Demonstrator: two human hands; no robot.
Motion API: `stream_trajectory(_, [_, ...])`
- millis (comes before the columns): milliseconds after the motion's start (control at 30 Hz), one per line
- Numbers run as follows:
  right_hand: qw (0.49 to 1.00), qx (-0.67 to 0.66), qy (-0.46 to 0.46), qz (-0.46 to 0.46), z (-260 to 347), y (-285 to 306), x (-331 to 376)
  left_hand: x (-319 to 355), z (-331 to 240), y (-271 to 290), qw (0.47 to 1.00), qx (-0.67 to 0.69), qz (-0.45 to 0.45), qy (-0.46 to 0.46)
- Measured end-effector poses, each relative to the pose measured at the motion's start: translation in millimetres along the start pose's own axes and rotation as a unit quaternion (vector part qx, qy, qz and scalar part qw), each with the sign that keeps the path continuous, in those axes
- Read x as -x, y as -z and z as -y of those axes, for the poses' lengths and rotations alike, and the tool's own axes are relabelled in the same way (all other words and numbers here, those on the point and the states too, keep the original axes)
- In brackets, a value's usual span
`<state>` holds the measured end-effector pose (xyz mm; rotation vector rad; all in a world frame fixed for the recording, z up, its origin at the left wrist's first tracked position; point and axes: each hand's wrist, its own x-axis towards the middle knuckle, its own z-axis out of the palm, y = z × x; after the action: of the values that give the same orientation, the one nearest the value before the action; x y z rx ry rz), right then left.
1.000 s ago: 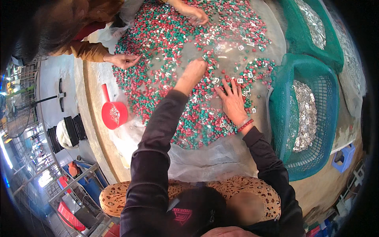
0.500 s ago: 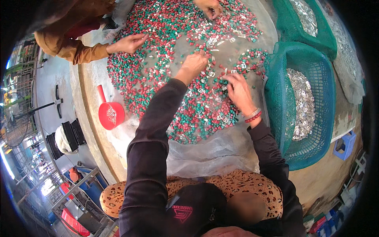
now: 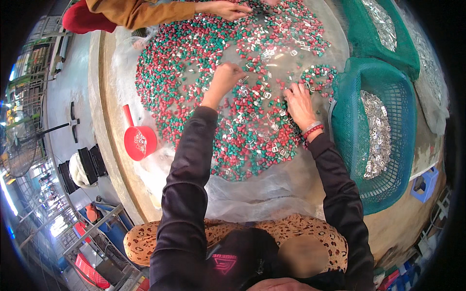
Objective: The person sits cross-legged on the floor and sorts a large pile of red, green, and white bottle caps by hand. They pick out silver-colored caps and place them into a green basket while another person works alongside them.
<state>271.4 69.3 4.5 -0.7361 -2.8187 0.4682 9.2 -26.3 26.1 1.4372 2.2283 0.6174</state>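
My left hand hovers over the spread of small red and green stone-like pieces, its thumb and fingers pinched together beside a thin pale piece. Whatever lies between the fingertips is too small to make out. At the right edge of the spread, my right hand has its fingers curled down at the sheet, next to some loose pieces. What these fingers grip, if anything, is hidden. Small silvery buckle-like metal slides lie scattered among the coloured pieces between and around my hands.
A green basket lined with netting, holding many metal slides, stands close on my right; another netted container is beyond it. A red dipper with some slides sits on my left. A co-worker's hand reaches in from the far left.
My left hand has drawn back left and is lower over the pieces. My right hand has shifted slightly right, its fingers more curled. The co-worker's arm has moved farther away and right.
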Motion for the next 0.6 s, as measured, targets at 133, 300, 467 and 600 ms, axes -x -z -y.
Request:
stream_trajectory(133, [0.987, -0.130, -0.086, -0.031, 2.2, 5.7, 1.0, -11.7, -13.8, -17.4, 0.961, -0.250, 0.079, -0.087])
stream_trajectory(300, [0.972, -0.117, -0.123, -0.161, -3.4, 27.3, 8.2, -22.9, -12.8, -22.3, 0.963, -0.249, 0.105, -0.015])
stream_trajectory(467, [0.994, -0.057, -0.063, -0.068, -7.9, 22.5, 5.1, -8.0, 5.4, 0.0, 0.990, 0.057, -0.019, 0.126])
stream_trajectory(600, [0.999, 0.007, -0.034, -0.023, -2.2, 4.9, -5.0, 15.3, 6.2, 3.3, 0.986, 0.097, -0.064, 0.124])
